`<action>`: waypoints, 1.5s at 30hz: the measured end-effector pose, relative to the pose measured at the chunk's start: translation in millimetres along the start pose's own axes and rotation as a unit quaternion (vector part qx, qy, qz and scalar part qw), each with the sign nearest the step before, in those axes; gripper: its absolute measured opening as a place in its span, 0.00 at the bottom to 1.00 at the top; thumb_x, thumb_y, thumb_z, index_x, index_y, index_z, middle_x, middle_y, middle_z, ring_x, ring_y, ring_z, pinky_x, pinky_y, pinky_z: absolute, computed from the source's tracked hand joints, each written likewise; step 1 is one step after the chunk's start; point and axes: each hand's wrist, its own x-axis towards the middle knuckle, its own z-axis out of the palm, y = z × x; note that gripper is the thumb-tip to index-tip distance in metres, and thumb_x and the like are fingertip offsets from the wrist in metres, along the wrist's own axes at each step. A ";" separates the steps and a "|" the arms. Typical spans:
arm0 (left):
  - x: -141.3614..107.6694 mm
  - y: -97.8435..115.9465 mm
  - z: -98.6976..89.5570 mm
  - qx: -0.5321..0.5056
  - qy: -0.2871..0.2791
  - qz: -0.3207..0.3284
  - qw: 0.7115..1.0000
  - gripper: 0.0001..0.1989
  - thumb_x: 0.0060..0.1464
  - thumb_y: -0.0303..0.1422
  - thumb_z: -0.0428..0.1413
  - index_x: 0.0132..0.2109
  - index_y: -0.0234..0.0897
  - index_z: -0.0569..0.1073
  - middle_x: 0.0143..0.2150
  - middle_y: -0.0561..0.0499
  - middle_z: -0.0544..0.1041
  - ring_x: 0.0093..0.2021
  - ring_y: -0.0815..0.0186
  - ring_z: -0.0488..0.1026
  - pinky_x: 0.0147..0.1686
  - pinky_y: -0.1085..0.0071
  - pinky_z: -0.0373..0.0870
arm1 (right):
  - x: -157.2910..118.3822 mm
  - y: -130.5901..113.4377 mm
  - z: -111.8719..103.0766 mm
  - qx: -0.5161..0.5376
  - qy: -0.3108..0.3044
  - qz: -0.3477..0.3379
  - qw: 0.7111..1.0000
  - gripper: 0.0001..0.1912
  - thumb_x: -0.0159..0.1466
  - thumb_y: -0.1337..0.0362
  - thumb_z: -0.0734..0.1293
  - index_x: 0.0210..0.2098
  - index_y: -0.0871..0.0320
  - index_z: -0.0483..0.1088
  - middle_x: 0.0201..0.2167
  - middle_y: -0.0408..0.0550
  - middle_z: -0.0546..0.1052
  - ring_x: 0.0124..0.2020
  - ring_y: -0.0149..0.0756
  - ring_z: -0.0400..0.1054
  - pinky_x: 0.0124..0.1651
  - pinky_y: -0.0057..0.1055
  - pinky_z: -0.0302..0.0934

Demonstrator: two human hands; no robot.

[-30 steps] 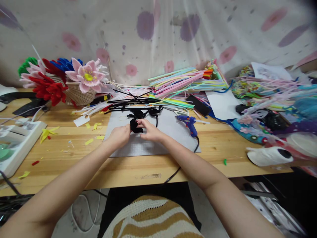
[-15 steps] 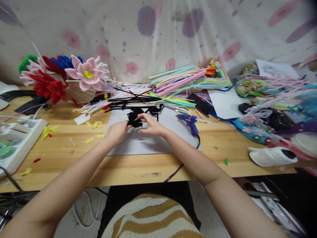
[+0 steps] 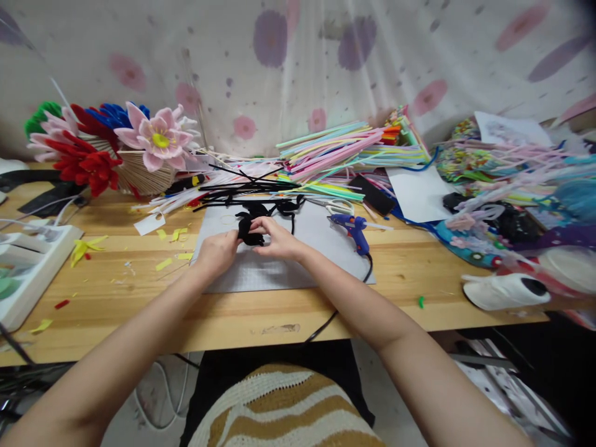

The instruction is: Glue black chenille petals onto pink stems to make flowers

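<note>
Over the grey cutting mat [image 3: 279, 273], a black fuzzy pipe-cleaner flower [image 3: 246, 231] is held between both hands. My left hand [image 3: 218, 253] is closed on its left side, and a thin stem seems to stick out below that hand. My right hand [image 3: 277, 240] pinches the flower's right side between thumb and fingers. Just beyond, more black pipe-cleaner shapes [image 3: 289, 205] lie at the mat's far edge. A blue glue gun [image 3: 351, 231] rests on the mat's right part, and scissors [image 3: 339, 206] lie behind it.
Black pipe cleaners [image 3: 251, 186] and a pastel pipe-cleaner bundle [image 3: 335, 149] are piled at the back. Finished fuzzy flowers [image 3: 161, 139] stand back left, above a white power strip [image 3: 44, 267]. A white thread spool [image 3: 505, 292] lies right. The glue gun's cord runs over the front edge.
The black flower has been turned in my hands, so its petals show differently. My right fingers have shifted slightly on it. The whole view has moved a little.
</note>
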 end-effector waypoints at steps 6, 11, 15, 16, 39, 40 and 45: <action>-1.4 -2.5 4.2 0.008 -0.008 0.024 1.000 0.15 0.58 0.35 0.42 0.39 0.32 0.71 0.35 0.37 0.76 0.36 0.54 0.73 0.33 0.67 0.61 | -2.1 3.1 8.6 -0.003 0.000 0.018 1.000 0.22 0.47 0.70 0.67 0.40 0.56 0.61 0.44 0.48 0.67 0.50 0.38 0.62 0.52 0.36 0.55; 0.0 -5.3 1.7 0.000 -0.026 0.010 1.000 0.14 0.56 0.35 0.45 0.42 0.35 0.72 0.35 0.40 0.77 0.35 0.56 0.74 0.31 0.68 0.61 | -2.6 9.6 11.9 0.021 -0.007 0.022 1.000 0.22 0.47 0.69 0.68 0.40 0.57 0.59 0.43 0.48 0.66 0.47 0.36 0.65 0.51 0.36 0.56; 5.8 -4.5 -9.9 -0.104 -0.028 -0.020 0.994 0.12 0.54 0.36 0.47 0.38 0.40 0.74 0.31 0.48 0.78 0.32 0.61 0.73 0.30 0.71 0.61 | 0.4 7.6 5.3 0.064 -0.005 0.030 0.998 0.21 0.48 0.69 0.67 0.40 0.56 0.57 0.44 0.47 0.67 0.49 0.36 0.65 0.52 0.36 0.55; 7.5 -4.0 -11.9 -0.138 -0.031 -0.025 0.990 0.11 0.53 0.36 0.47 0.36 0.40 0.74 0.30 0.49 0.77 0.31 0.62 0.73 0.30 0.72 0.61 | 1.2 6.7 3.5 0.071 -0.004 0.032 0.997 0.21 0.49 0.69 0.67 0.41 0.56 0.57 0.44 0.47 0.67 0.50 0.36 0.65 0.52 0.36 0.55; 15.2 -23.2 -12.1 -0.745 0.041 -0.310 0.589 0.10 0.55 0.23 0.48 0.29 0.25 0.72 0.19 0.48 0.71 0.18 0.74 0.69 0.15 0.83 0.64 | 10.6 72.5 -80.7 -0.339 0.135 0.286 0.886 0.24 0.54 0.77 0.56 0.49 0.61 0.65 0.43 0.55 0.71 0.46 0.41 0.64 0.48 0.35 0.56; 16.1 -24.0 -11.2 -0.763 0.033 -0.309 0.567 0.10 0.56 0.23 0.47 0.31 0.24 0.72 0.20 0.48 0.72 0.19 0.74 0.70 0.15 0.83 0.64 | 13.1 75.3 -80.1 -0.351 0.126 0.282 0.884 0.24 0.54 0.77 0.56 0.50 0.61 0.65 0.44 0.56 0.70 0.46 0.42 0.63 0.48 0.35 0.56; 20.8 -22.4 1.9 -0.856 0.005 -0.281 0.433 0.13 0.59 0.27 0.44 0.38 0.24 0.72 0.25 0.48 0.73 0.23 0.74 0.72 0.17 0.85 0.66 | 19.2 83.6 -75.4 -0.380 0.126 0.284 0.871 0.20 0.57 0.75 0.56 0.46 0.60 0.68 0.43 0.58 0.69 0.46 0.44 0.62 0.46 0.36 0.56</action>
